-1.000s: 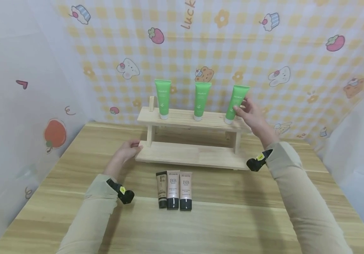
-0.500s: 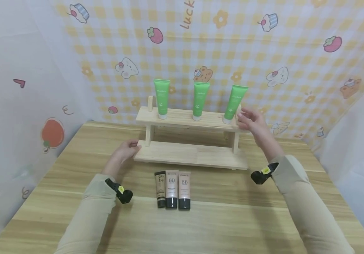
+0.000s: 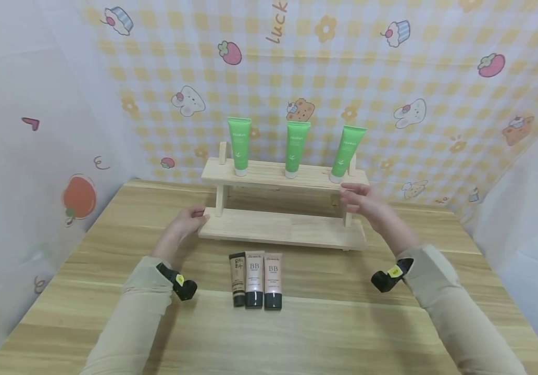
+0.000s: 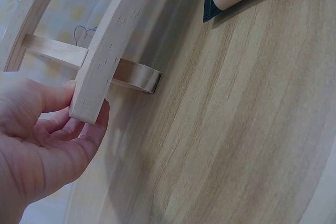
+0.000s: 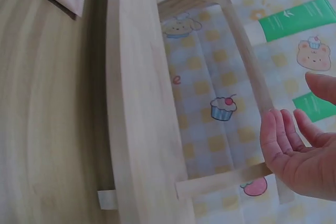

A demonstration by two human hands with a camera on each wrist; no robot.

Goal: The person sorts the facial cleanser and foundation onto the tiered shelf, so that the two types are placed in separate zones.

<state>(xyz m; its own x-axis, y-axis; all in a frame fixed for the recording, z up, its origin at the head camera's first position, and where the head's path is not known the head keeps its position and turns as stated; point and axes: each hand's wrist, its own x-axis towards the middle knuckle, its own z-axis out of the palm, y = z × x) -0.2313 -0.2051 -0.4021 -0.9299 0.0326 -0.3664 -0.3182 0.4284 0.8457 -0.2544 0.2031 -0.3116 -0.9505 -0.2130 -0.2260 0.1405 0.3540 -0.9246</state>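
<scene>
A two-tier wooden display shelf [image 3: 269, 228] stands on the table. My left hand [image 3: 182, 227] grips the left end of its lower board, thumb on one face and fingers on the other in the left wrist view. Three green squeeze tubes stand caps down along the upper board: a left tube [image 3: 239, 143], a middle tube [image 3: 297, 149] and a right tube [image 3: 347, 152], which tilts rightward. My right hand [image 3: 369, 204] is just below the upper board's right end, by the right post. Its fingers are loosely bent and hold nothing in the right wrist view [image 5: 307, 153].
Before the shelf, two pink BB cream tubes lie side by side, one in the middle [image 3: 254, 278] and one at right [image 3: 273, 281]. A narrower brown tube [image 3: 238, 278] lies to their left. A checked cloth [image 3: 269, 78] hangs behind the wooden table [image 3: 325, 333].
My right hand has let go of the right green tube and moved down below the upper board. The tube stays standing. My left hand keeps its grip on the shelf.
</scene>
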